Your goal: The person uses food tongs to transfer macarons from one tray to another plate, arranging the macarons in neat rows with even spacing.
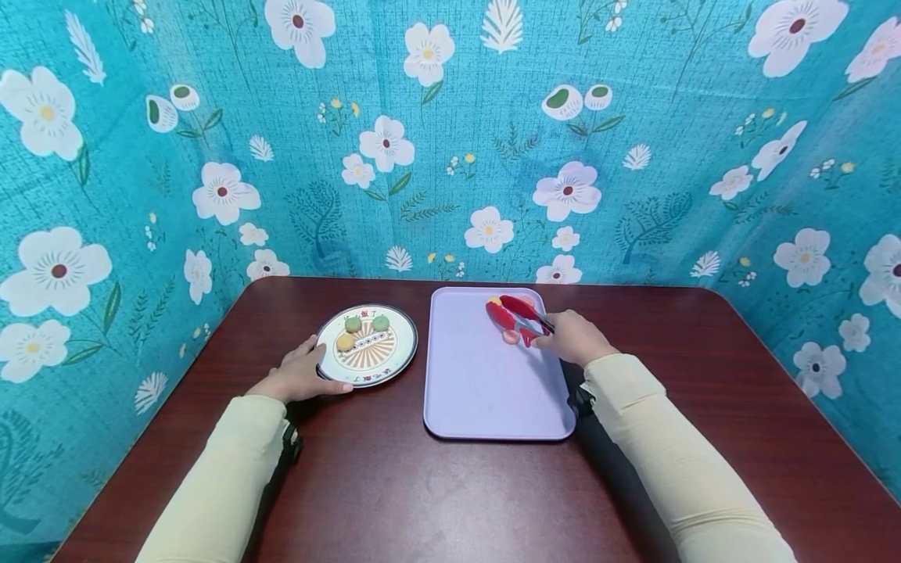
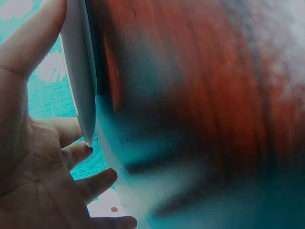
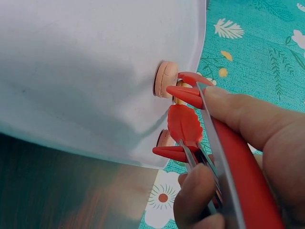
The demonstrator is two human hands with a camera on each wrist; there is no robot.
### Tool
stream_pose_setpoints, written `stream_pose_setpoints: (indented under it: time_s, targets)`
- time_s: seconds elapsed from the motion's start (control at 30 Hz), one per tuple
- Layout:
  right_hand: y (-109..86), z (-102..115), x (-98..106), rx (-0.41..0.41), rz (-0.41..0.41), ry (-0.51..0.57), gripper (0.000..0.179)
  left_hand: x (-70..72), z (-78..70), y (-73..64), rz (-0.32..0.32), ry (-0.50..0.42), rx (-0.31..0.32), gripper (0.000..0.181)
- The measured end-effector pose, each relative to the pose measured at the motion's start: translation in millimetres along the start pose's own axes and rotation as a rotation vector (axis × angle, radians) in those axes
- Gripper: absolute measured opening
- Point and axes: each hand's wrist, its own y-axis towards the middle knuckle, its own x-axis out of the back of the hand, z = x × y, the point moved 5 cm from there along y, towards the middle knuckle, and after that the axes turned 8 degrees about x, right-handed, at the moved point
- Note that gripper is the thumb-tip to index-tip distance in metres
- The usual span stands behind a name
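Observation:
My right hand (image 1: 579, 338) grips red-and-metal tongs (image 3: 185, 125) over the far right part of a lilac tray (image 1: 486, 391). The red tong heads sit right by a pink macaron (image 3: 167, 80) and a yellow macaron (image 1: 494, 300) partly behind them. Another pink macaron (image 3: 164, 138) lies close by, overlapped by the tongs. To the left, my left hand (image 1: 297, 377) touches the rim of a round plate (image 1: 403, 353), fingers spread along its left side and thumb at the front edge. Two green macarons (image 1: 381, 323) and a yellow macaron (image 1: 345, 342) rest on the plate.
Plate and tray stand side by side on a dark reddish-brown table (image 1: 422, 500). Behind and around the table hangs a turquoise flowered cloth (image 1: 450, 180). The tray has a low raised rim.

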Motion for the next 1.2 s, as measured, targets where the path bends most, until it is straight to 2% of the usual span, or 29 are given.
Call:
stream_pose_setpoints:
  time_s: [0.5, 1.0, 1.2]
  targets:
    - [-1.6, -3.2, 0.3, 0.002, -0.022, 0.018, 0.069, -0.8, 2.8, 3.8, -0.009, 0.028, 0.005, 0.118]
    - [-9.2, -2.9, 2.2, -0.03, -0.017, 0.041, 0.072, -0.3, 0.1, 0.5, -0.004, 0.016, 0.0, 0.114]
    - [-16.0, -0.4, 2.4, -0.03, -0.017, 0.02, 0.072, 0.9, -0.4, -1.7, -0.002, 0.017, -0.004, 0.113]
